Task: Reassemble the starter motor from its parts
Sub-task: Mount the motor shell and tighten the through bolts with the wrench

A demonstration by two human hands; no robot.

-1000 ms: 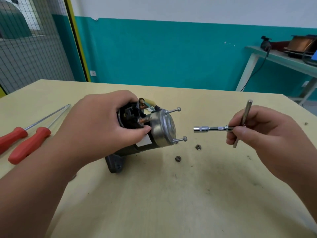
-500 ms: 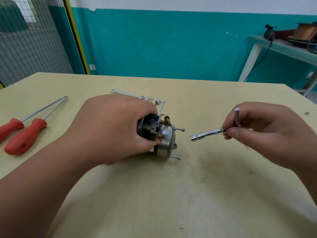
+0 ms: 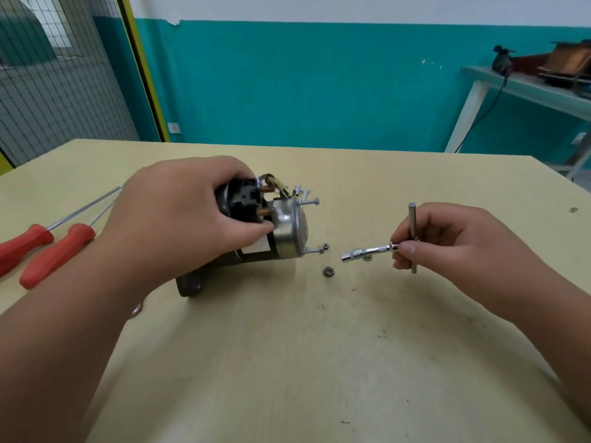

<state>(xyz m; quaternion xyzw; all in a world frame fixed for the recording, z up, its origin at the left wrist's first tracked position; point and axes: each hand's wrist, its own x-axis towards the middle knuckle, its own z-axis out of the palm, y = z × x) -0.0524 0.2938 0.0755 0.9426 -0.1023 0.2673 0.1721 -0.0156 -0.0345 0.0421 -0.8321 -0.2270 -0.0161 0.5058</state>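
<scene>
Nearest you, a dark nut lies loose on the yellow table, below the gap between your hands. Your left hand wraps its curled fingers and thumb round the starter motor, which is tilted: its dark mounting end rests on the table and its silver end cap faces right, raised. Two long bolts stick out of the cap, an upper bolt and a lower bolt. A small nut shows at the lower bolt's tip; whether it sits on the thread cannot be told. Your right hand pinches the T-handle socket wrench at its crossbar, the socket pointing left, near that bolt but apart from it. To your left lie two red screwdrivers. Behind the motor sit small silver tools. Farther off, a teal wall and a bench.
</scene>
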